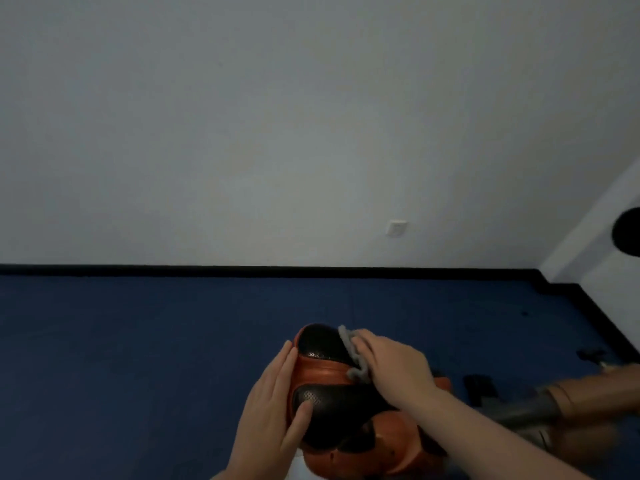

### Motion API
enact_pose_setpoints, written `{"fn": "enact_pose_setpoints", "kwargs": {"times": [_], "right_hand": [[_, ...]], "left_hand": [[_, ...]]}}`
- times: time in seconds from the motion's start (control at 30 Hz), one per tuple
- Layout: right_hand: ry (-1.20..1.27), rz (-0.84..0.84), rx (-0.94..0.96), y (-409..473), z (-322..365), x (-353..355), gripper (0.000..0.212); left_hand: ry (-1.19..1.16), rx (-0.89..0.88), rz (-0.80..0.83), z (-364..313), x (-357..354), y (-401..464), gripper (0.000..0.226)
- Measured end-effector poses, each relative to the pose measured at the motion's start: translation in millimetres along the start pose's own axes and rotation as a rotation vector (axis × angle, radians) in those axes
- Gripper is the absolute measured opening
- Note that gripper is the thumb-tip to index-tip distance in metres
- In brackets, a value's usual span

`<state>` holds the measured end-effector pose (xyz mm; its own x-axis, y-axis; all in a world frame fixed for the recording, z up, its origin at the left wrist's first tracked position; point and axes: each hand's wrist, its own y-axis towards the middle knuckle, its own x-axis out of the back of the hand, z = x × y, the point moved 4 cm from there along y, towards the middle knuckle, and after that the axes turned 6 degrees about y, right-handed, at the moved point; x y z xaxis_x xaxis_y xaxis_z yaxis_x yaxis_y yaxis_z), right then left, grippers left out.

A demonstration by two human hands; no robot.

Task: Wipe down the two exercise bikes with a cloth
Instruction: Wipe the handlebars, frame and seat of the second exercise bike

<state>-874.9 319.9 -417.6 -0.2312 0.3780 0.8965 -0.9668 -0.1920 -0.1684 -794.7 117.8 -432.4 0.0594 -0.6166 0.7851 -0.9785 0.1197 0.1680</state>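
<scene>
The black and orange padded bike seat (332, 382) sits low in the middle, close to the person, above the dark blue floor mat (138, 341). A small grey fuzzy cloth (351, 355) lies on the right side of the seat top. The right hand (391, 368) presses on the cloth with bent fingers holding it. The left hand (273, 400) lies flat against the left side of the seat, fingers straight, thumb on the black part. More orange bike body (391, 441) shows under the seat. Behind the mat is a black strip (242, 270) and a plain white wall (277, 133) with a small white socket (396, 228).
</scene>
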Motion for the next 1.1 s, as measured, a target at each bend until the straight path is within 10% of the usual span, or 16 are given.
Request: {"fn": "enact_pose_setpoints", "kwargs": {"times": [0.77, 1.0, 1.1], "right_hand": [[0.108, -0.312, -0.153, -52, 40, -37, 0.048], [0.305, -0.48, -0.776, -55, -12, -12, 0.052], [0.135, -0.516, -0.757, -48, 39, -35, 0.061]], "left_hand": [[-0.152, -0.179, 0.2, -13, -10, 106, 0.025], [-0.108, -0.228, 0.191, -14, -12, 109, 0.034], [-0.136, -0.243, 0.193, -12, -11, 109, 0.031]]}}
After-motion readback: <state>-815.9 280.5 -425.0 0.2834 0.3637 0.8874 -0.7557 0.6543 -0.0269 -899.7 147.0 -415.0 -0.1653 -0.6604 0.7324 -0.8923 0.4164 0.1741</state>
